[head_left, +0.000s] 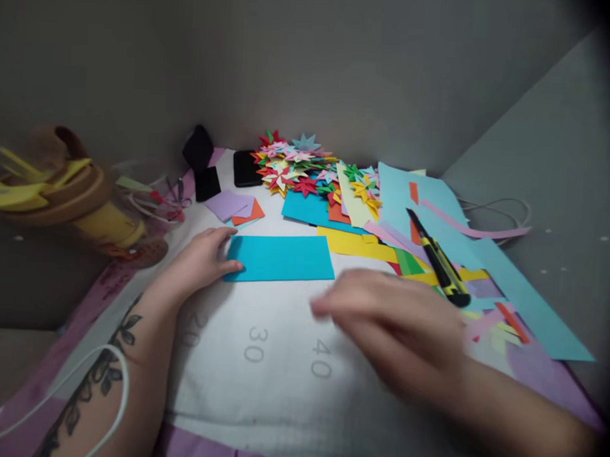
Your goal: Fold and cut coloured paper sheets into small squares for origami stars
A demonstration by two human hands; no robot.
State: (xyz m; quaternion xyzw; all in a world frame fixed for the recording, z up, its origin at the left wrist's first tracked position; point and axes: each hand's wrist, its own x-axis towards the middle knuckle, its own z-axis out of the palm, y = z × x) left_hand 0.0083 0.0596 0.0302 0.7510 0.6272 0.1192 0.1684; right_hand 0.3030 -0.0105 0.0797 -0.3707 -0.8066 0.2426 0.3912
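Pinning blue paper (281, 258), left hand (201, 258) fingers flat; right hand (396, 325) blurred, fingers outstretched.

**Turquoise Paper Rectangle: Condition and Position**

The turquoise paper rectangle (284, 258) is one flat, uncreased piece, long and narrow, with straight cut edges. It lies on the white cutting mat (259, 387), above the printed numerals, its long sides running left to right. The left hand (201, 258) rests its fingertips on the left end.
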